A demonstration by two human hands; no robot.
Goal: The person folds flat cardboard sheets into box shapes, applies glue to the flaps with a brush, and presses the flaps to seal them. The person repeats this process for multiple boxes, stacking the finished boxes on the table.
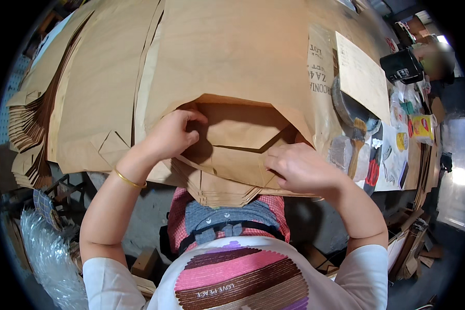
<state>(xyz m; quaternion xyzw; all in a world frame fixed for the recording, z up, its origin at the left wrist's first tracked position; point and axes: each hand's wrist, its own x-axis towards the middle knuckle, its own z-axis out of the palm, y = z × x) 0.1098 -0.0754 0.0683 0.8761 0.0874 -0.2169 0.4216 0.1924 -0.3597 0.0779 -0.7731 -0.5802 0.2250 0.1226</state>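
Observation:
A large brown paper bag (232, 57) lies flat on the work table before me, its near end gaping in a wide mouth with folded flaps inside. At the left side of this mouth is my left hand (174, 133), fingers bent and thumb apart from them, with no paper visible between. My right hand (300, 164) grips the lower right flap, its fingers bunched against the paper; their tips are partly hidden. Beneath the bag, the stepped ends of several more paper bags (227, 195) jut over the near table edge toward my lap.
To the left lie further stacks of brown paper (95, 88) with fanned ends (26, 126). On the right are a pale board (363, 77) over a dark basin (342, 103), a brush (357, 139), a red-and-black tool (373, 168) and a black container (402, 67). Clear plastic (49, 258) lies lower left.

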